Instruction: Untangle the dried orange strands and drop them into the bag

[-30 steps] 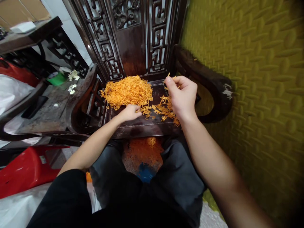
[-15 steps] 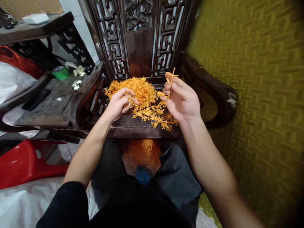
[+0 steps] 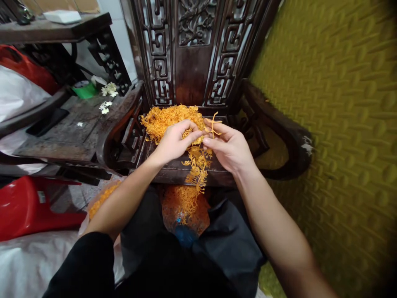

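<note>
Orange strand clump (image 3: 198,165): hanging lengthwise down from both hands, in front of heap (image 3: 164,118) on chair seat (image 3: 173,167). Left hand (image 3: 175,140) and right hand (image 3: 228,145) meeting fingertip to fingertip, pinching clump's top, fingers partly curled. Bag of strands (image 3: 186,207) lying below seat edge.

Dim indoor light, brighter at upper left, dark soft corners, wide-angle bending at edges, centre fairly sharp

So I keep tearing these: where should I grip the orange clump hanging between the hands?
Probably at its top, where the strands bunch, pinching from both sides as the left hand and right hand do. The lower part dangles loose and branchy.
</note>
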Motion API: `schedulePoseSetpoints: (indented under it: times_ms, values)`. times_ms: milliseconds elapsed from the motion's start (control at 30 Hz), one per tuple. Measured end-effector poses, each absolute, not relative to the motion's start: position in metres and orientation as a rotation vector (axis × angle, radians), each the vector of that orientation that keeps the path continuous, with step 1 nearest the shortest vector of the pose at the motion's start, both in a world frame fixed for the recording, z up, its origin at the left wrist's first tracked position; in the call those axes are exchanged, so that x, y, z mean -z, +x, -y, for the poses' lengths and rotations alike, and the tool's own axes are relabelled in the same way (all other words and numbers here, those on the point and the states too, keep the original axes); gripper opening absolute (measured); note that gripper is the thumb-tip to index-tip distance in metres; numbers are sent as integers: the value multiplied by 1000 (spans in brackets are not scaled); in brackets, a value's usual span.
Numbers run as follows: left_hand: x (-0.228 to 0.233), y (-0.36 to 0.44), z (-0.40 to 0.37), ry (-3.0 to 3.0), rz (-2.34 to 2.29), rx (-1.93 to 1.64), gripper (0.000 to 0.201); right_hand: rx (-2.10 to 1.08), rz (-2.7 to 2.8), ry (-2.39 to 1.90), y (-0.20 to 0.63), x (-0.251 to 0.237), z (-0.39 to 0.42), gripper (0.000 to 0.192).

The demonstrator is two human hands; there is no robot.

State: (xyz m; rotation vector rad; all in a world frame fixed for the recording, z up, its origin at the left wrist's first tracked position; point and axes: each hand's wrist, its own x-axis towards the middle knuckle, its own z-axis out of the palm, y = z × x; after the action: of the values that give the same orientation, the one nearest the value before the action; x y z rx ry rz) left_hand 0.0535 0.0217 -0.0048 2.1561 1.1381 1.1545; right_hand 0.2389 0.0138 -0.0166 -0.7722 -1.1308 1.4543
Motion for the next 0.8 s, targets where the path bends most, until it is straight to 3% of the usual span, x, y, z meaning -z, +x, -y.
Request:
schedulePoseSetpoints:
  times_ms: [133,300,567,800]
  values:
    - [5,54,-16,2398,-1238,-1230,20,-1352,1251,-883,235,19,-10,34]
    - [7,56,-13,2358,-1256,-1237,17,-1326,1272,-937,230,17,-5,36]
    - [8,47,-21,2011,-866,-1106,35,-1353,1273,-855,226,16,-1,42]
    - [8,54,-23,2013,-1065,-1515,39,-1415,1149,-818,215,10,-4,45]
